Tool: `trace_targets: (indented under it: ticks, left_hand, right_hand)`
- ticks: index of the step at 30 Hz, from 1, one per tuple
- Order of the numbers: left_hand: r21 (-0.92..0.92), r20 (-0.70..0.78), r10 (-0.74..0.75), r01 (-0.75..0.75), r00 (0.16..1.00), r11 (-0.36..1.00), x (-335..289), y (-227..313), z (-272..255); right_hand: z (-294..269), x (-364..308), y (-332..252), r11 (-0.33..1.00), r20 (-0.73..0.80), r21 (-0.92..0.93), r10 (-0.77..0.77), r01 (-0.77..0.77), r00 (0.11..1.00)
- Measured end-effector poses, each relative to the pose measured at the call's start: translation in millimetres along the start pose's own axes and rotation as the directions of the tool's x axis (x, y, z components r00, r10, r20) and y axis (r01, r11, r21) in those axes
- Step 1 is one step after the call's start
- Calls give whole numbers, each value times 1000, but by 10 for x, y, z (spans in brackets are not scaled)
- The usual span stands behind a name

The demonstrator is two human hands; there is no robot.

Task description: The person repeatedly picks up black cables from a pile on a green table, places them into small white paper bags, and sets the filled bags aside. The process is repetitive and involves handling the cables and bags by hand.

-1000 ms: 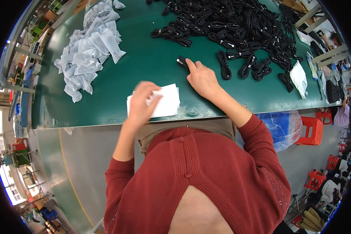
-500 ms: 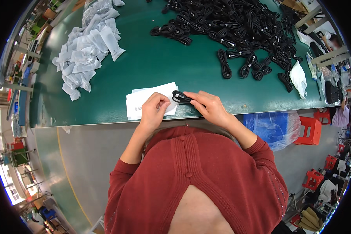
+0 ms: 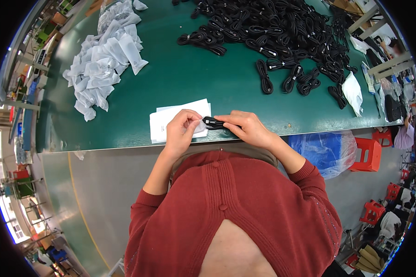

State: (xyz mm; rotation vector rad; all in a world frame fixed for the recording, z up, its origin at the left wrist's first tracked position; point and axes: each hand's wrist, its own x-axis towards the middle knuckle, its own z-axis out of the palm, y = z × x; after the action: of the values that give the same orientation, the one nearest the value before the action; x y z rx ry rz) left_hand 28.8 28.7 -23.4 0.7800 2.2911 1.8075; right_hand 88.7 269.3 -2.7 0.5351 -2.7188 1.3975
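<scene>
A stack of flat white bags [image 3: 159,125] lies at the table's front edge. Over its right part is my left hand [image 3: 182,129], thumb and forefinger pinched on the edge of the top bag. My right hand [image 3: 248,126] grips a coiled black cable [image 3: 213,123] between thumb and fingers. The coil's left end, with a pale connector, meets the bag's edge beside my left fingertips. How far it reaches into the bag is hard to make out.
Many coiled black cables [image 3: 282,32] are heaped at the far right of the green table [image 3: 171,78]. Filled whitish bags [image 3: 99,62] are piled at the far left. A white packet [image 3: 352,93] lies on the right. Below the edge stand a blue plastic-covered container [image 3: 316,150] and red stool [image 3: 367,154].
My right hand has brought the cable slightly left and down, up against my left fingertips. The bag's edge at my left fingers now shows lifted beside the coil.
</scene>
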Motion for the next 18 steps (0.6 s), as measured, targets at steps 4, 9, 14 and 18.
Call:
trace_targets:
  ticks: [4,9,14,18]
  left_hand:
    - [135,48,96,-102,994,986,25,153,18]
    - [188,69,155,-166,985,968,44,240,8]
    - [302,115,377,-394,919,868,83,330,12]
    - [316,144,376,-402,915,859,101,360,-40]
  right_hand:
    - [16,24,7,999,10,34,23,-23,1000]
    - [9,44,-81,1000,-11,20,-1,1,1000]
    - [-13,81,-72,515,259,692,477,-506,840]
    - [-6,68,-37,-26,517,806,516,-591,682]
